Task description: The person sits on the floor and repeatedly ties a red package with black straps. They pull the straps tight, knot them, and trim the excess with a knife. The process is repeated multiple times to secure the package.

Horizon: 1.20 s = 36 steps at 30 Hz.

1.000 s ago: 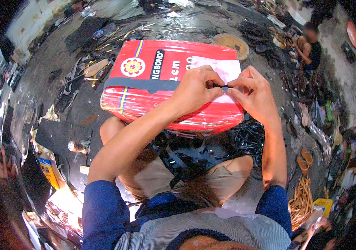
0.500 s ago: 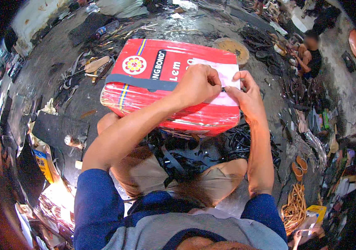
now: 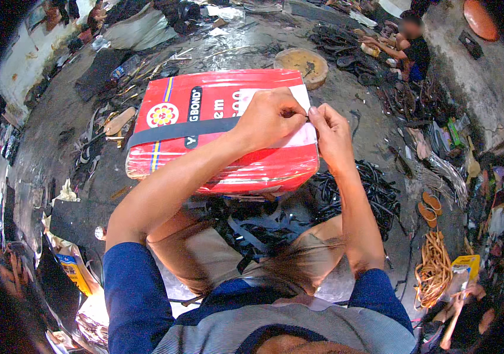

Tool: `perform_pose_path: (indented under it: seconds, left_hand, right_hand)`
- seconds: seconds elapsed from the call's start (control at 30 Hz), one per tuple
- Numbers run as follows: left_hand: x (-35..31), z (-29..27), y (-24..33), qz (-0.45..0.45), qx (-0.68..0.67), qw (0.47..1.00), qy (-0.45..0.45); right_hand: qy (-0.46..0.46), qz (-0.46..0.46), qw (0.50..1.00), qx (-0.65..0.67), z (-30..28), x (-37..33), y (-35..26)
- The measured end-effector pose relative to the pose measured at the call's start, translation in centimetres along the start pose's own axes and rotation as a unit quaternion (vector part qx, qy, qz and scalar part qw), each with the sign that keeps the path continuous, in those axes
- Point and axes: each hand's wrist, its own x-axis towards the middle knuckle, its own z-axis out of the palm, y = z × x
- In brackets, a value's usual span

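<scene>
Red tin [image 3: 204, 141], both hands, left hand [image 3: 269, 118] and right hand [image 3: 330, 134], pinching something tiny above it.

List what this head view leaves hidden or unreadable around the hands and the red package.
- What the fingertips pinch: the left hand and right hand meet over it; too small.
- Most of the white label on the red package: covered by both hands.
- The package's underside: it faces away from the head view.
- The dark straps beneath: partly hidden by the package and forearms.
</scene>
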Motion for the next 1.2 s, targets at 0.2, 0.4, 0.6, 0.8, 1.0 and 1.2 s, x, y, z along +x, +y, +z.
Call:
perform_pose_path:
  seconds: [0.2, 0.4, 0.6, 0.8, 1.0, 1.2]
  left_hand:
    - [0.4, 1.0, 0.0, -0.027, -0.034, 0.999, 0.000]
    - [0.3, 1.2, 0.1, -0.046, -0.074, 0.996, 0.001]
    - [0.2, 0.3, -0.3, -0.043, -0.049, 0.998, -0.010]
    - [0.4, 0.3, 0.4, -0.082, -0.047, 0.995, -0.015]
    - [0.9, 0.6, 0.3, -0.093, -0.068, 0.993, -0.028]
    - [0.8, 0.9, 0.4, -0.108, -0.083, 0.990, -0.023]
  right_hand:
    - [-0.053, 0.215, 0.857, 0.465, -0.1, -0.9, 2.1]
    - [0.004, 0.083, 0.997, 0.002, -1.6, 2.5, -3.2]
    - [0.095, -0.061, 0.973, -0.203, 0.7, 4.5, -0.2]
    - [0.100, 0.053, 0.994, 0.009, 2.9, 3.0, 9.6]
    - [0.104, 0.095, 0.986, -0.092, 4.2, -1.4, 25.8]
    - [0.125, 0.086, 0.985, -0.076, 5.4, -1.7, 30.1]
